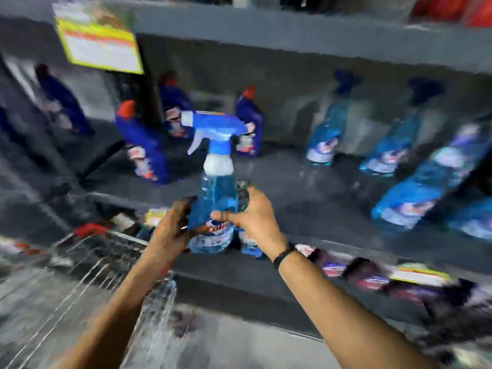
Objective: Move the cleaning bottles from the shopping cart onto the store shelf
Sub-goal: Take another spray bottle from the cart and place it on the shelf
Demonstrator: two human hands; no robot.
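A clear blue spray bottle (217,198) with a blue and white trigger head stands upright in mid-air in front of the grey store shelf (306,198). My left hand (173,230) grips its lower left side and my right hand (253,219) grips its right side, thumb across the label. The bottle's base hangs just in front of the shelf's front edge. The wire shopping cart (87,262) is at the lower left, below my left forearm. The frame is blurred.
Dark blue bottles with red caps (143,145) stand at the shelf's left. Light blue spray bottles (323,134) stand at its right, some near the front edge (415,193). A yellow price sign (98,41) hangs at the upper left. A lower shelf (372,278) holds packaged goods.
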